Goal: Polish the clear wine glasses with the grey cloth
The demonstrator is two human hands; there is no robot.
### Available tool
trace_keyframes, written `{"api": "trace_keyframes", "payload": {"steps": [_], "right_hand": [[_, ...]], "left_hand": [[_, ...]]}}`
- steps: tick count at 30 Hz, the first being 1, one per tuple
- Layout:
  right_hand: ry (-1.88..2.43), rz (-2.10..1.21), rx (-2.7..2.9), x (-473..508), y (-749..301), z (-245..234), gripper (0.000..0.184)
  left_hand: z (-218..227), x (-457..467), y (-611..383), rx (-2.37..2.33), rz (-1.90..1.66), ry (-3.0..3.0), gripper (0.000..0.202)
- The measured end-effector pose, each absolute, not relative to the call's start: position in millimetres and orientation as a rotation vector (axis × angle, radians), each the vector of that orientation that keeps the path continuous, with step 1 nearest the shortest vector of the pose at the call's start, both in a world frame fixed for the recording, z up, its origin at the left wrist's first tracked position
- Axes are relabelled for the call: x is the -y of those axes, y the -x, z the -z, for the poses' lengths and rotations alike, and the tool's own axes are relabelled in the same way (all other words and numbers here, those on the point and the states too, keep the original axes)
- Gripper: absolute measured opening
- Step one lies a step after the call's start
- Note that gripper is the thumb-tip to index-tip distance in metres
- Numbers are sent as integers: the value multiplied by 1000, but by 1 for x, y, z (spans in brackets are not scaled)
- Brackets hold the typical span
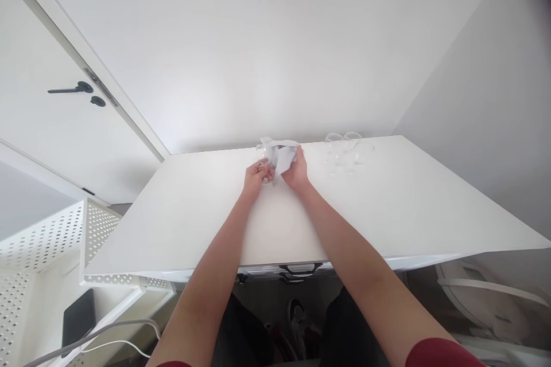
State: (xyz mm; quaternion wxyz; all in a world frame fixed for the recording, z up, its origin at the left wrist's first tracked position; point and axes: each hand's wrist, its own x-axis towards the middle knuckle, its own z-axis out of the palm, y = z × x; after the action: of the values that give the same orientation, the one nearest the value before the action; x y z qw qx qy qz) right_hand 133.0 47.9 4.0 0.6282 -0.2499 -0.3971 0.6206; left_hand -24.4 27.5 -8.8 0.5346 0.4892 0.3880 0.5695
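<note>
Both my arms reach forward over a white table [181, 223]. My left hand [256, 176] is closed around a clear stemmed glass [266, 165] held near the table's far edge. My right hand [297, 173] grips a white cloth [282, 153] that is bunched up against and over the top of the glass. The cloth hides most of the glass bowl.
Three clear wine glasses [346, 152] stand together at the back right of the table. A white wall rises behind. A white door with a dark handle [71, 90] is on the left, a perforated white shelf unit [43, 238] below it, a white round appliance [486, 304] at lower right.
</note>
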Motion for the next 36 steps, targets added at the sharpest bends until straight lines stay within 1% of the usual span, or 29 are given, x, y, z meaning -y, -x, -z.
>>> {"api": "trace_keyframes", "payload": {"steps": [5,8,10,12,14,15,18,20,22,24,27,29,31,36], "right_hand": [[523,-1341,727,-58,-135,3,44],[496,-1380,735,-58,-137,3,41],[448,-1449,735,-55,-137,0,46],[407,-1548,746,-52,-135,-2,55],[404,-1597,748,-51,-134,-3,58],[418,-1590,748,-50,-133,-4,55],[468,-1493,769,-49,-133,-5,38],[456,-1447,820,-48,-134,-7,30],[418,-1464,873,-46,-136,-9,30],[391,-1550,907,-45,-139,-12,36],[402,-1676,899,-44,-141,-14,43],[436,-1678,865,-46,-142,-13,43],[469,-1629,826,-48,-141,-10,40],[546,-1487,705,-56,-135,0,24]], "left_hand": [[4,-21,23,-849,-1203,-1224,50],[0,-17,22,-826,-1113,-1261,52],[-2,-15,22,-833,-1079,-1279,52],[-2,-16,22,-858,-1079,-1282,52],[-1,-16,22,-872,-1084,-1279,52],[-1,-17,22,-870,-1080,-1279,52],[0,-16,21,-841,-1049,-1289,53],[1,-16,20,-828,-1044,-1289,55],[2,-16,20,-830,-1045,-1291,57],[4,-15,20,-844,-1030,-1296,57],[5,-15,20,-870,-1000,-1298,54],[4,-14,20,-875,-993,-1332,51],[1,-14,19,-858,-999,-1395,49],[-1,-14,17,-838,-1081,-1467,49]]}}
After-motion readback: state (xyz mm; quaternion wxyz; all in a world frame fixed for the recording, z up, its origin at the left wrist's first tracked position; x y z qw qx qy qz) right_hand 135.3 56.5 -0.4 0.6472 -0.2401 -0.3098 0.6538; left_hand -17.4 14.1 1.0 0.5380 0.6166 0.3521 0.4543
